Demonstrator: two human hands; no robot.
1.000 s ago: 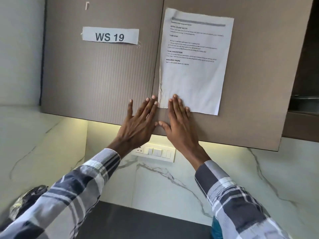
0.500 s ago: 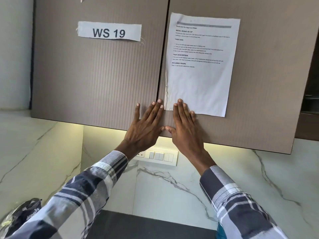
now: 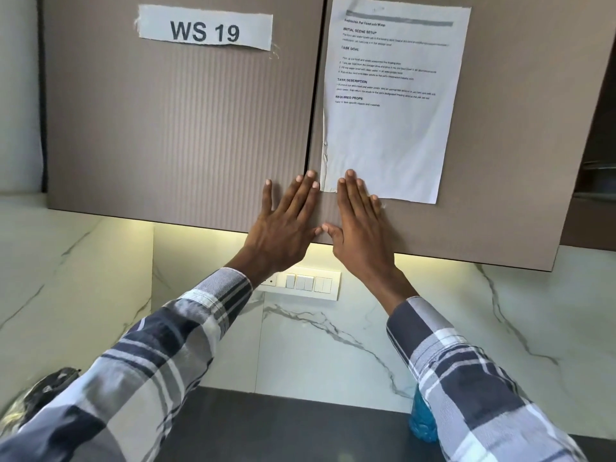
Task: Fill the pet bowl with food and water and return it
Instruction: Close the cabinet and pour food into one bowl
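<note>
Blue object (image 3: 422,420) sits half-hidden behind right sleeve (image 3: 473,378), unidentifiable.

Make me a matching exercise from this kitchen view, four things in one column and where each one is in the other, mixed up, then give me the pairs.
Things
1. WS 19 label
2. printed sheet
3. switch panel
4. blue object

Places
A. on the marble wall under the cabinet
B. on the dark counter, partly behind the right sleeve
C. on the left cabinet door, near the top
D. on the right cabinet door, its lower edge under the right hand's fingertips

Pairs: 1-C, 2-D, 3-A, 4-B
</note>
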